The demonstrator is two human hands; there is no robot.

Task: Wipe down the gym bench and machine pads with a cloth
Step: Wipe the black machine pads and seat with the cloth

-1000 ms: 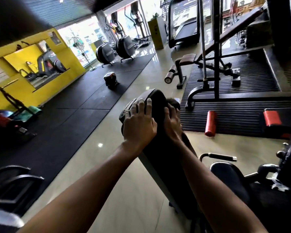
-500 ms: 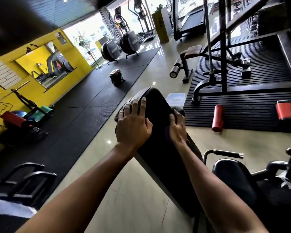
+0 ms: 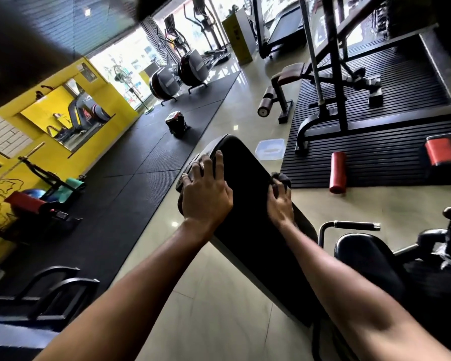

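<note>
Pad: a long black bench pad point(image 3: 245, 199) runs slanted from the lower right up to a rounded end near the middle of the view, above a pale tiled floor point(image 3: 214, 308).
Left hand: the left hand point(image 3: 206, 194) rests on the pad's left edge near the rounded end. Its fingers are spread and nearly straight down the side, and the thumb lies on the top face. It holds nothing.
Right hand: the right hand point(image 3: 280, 204) sits at the pad's right edge, across from the left hand, its fingers curled round a bunched cloth.
Cloth: the dark cloth point(image 3: 281, 179) shows just beyond the right fingertips and touches the pad's right edge.
Arms: both bare forearms reach in from the bottom of the view, one on each side of the pad.
Right of pad: a black seat point(image 3: 362, 254) with a curved handle point(image 3: 354, 225) is just beside the pad.
Beyond pad: a clear tub point(image 3: 269, 149) stands on the floor at the edge of a ribbed mat point(image 3: 375, 157). A red roller point(image 3: 337, 175) lies on that mat, and a rack point(image 3: 333, 74) stands farther back.
Left side: dark floor mats point(image 3: 130, 178) with a bag point(image 3: 176, 123) on them run along a yellow wall point(image 3: 63, 152) that has a mirror point(image 3: 73, 118).
Far end: two cross-trainers point(image 3: 179, 76) and a fan point(image 3: 120, 74) stand by bright windows.
</note>
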